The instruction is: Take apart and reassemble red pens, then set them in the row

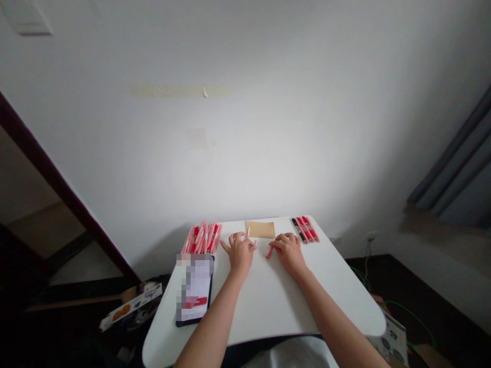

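Over the far half of the white table (272, 301), my left hand (241, 251) has its thumb side toward the middle and pinches a slim pale pink and white pen part (248, 232). A small pink end shows by its fingertips. To the right, my right hand (290, 250) is closed on a short pink pen piece (269, 252), which points down toward the tabletop. The two pieces are apart. Behind the hands lies a tan piece of paper or card (261, 229). Fine details of both pieces are too small to make out.
A pile of pink and red pens (202, 237) lies at the far left. Red and black pens (305, 229) are lined up at the far right. A tablet or phone (195, 289) with a blurred screen rests on the left side. The wall (268, 128) rises behind the table.
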`<state>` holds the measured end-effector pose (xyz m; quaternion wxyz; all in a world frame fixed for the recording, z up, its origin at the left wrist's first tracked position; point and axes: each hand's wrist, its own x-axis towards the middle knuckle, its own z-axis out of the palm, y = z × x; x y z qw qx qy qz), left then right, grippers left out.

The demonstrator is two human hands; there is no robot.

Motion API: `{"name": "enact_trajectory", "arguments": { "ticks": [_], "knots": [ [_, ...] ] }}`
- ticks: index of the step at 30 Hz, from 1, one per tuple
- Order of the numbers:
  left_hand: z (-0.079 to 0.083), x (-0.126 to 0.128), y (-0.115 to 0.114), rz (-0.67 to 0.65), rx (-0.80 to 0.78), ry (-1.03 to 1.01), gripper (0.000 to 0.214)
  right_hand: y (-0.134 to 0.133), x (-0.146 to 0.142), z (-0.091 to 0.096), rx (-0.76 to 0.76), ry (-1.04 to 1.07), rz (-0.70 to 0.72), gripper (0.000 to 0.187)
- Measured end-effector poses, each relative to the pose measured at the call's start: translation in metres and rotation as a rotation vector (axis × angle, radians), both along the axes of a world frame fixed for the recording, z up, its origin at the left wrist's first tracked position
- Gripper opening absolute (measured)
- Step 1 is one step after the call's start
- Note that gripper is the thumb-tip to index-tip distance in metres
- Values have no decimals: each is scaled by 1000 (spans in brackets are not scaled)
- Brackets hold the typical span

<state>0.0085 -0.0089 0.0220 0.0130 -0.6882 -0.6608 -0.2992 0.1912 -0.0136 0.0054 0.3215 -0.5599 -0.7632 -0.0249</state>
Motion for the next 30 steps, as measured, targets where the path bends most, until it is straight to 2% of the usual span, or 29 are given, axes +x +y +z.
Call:
{"name": "enact_trajectory", "arguments": {
  "ticks": [13, 30],
  "knots": [
    [-6, 1, 3, -22, 33, -13, 6, 1, -6, 1, -46, 11, 141, 29],
    [-5, -1, 4, -7, 55, -31, 4, 2, -6, 0, -31, -42, 135, 33]
  ]
}}
